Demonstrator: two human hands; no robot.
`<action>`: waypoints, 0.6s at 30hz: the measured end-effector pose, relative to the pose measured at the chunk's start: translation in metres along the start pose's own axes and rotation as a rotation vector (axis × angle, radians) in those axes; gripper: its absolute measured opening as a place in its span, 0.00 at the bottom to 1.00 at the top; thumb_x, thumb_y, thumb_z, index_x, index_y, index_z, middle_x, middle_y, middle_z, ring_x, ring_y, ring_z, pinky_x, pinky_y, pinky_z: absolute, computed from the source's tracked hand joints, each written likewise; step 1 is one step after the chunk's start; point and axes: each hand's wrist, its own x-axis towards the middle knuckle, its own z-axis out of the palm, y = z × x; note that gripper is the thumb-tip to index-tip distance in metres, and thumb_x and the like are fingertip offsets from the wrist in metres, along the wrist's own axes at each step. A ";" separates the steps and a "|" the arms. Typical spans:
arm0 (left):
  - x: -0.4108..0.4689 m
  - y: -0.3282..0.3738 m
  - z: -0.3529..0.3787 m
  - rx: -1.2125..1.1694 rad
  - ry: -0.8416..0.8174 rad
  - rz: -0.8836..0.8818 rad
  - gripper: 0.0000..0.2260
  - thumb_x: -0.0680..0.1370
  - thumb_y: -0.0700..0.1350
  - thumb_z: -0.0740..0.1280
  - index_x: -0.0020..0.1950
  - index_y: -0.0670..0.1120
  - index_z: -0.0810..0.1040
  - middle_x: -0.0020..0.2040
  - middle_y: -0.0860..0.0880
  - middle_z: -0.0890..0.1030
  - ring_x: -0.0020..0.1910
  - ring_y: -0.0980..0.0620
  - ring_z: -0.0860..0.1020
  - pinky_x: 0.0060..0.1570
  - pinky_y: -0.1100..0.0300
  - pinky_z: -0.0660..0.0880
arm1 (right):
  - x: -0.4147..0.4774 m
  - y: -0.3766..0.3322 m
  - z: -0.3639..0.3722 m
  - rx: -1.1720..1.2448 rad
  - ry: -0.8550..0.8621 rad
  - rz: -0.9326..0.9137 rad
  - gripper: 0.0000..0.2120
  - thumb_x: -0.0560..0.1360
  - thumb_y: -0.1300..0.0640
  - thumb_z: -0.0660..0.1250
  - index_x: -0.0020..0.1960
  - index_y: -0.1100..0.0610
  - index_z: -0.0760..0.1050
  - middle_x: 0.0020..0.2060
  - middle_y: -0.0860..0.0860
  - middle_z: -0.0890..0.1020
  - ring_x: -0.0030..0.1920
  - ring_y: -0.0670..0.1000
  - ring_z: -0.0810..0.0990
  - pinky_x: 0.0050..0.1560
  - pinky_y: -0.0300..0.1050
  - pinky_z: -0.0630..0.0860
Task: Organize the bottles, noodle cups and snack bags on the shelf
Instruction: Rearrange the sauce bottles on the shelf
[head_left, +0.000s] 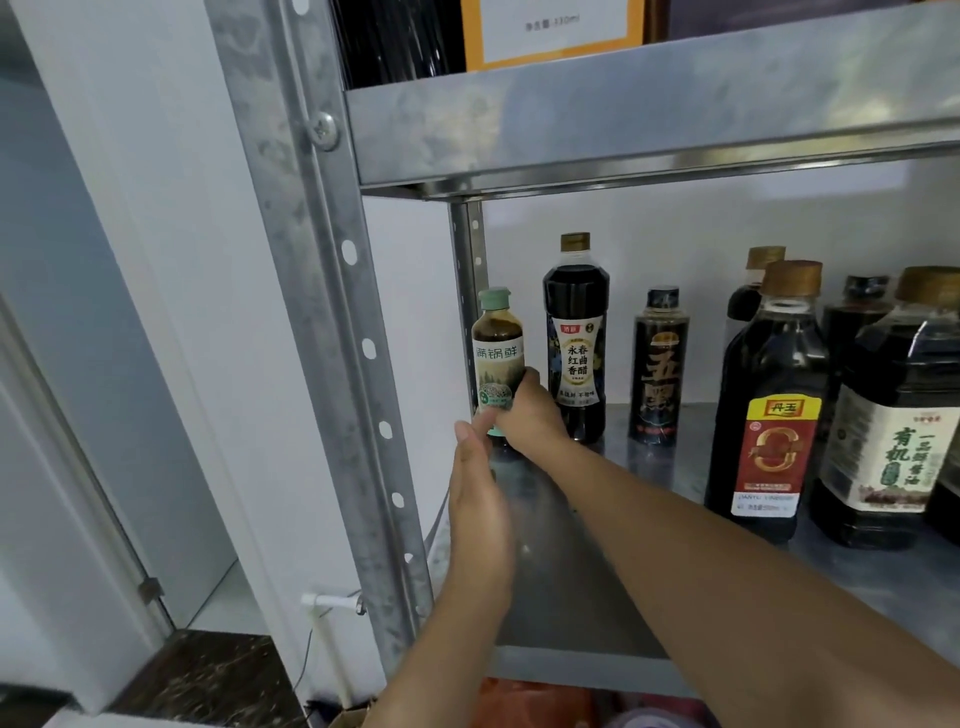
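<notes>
Left hand (480, 499): nearest, blurred, fingers straight and together beside the small bottle's base; contact unclear
Right hand (532, 415): fingers curled round the small bottle's lower half
Small bottle (497, 353): green-capped, upright, at the shelf's (571, 667) back left corner, just left of a vinegar bottle (575, 338)
Dark bottles (769, 405): stood further right
</notes>
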 end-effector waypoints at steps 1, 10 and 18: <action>0.001 0.000 0.000 0.000 0.001 -0.005 0.24 0.84 0.60 0.45 0.72 0.54 0.73 0.73 0.53 0.72 0.74 0.55 0.67 0.68 0.60 0.63 | 0.000 0.000 0.001 0.004 0.002 -0.002 0.27 0.76 0.53 0.71 0.68 0.60 0.62 0.63 0.59 0.77 0.62 0.62 0.78 0.61 0.59 0.77; 0.004 0.004 0.013 -0.037 -0.026 0.013 0.23 0.85 0.57 0.46 0.66 0.52 0.76 0.65 0.53 0.79 0.67 0.56 0.74 0.64 0.63 0.66 | -0.038 0.003 -0.015 -0.072 0.159 0.020 0.22 0.80 0.55 0.65 0.70 0.60 0.64 0.59 0.59 0.80 0.58 0.61 0.80 0.53 0.54 0.79; -0.005 0.011 0.024 -0.040 -0.070 -0.015 0.26 0.85 0.58 0.45 0.68 0.49 0.77 0.62 0.55 0.81 0.62 0.60 0.76 0.67 0.62 0.68 | -0.021 0.016 -0.037 0.110 0.556 0.106 0.37 0.73 0.57 0.73 0.74 0.64 0.59 0.66 0.64 0.69 0.66 0.64 0.71 0.64 0.57 0.72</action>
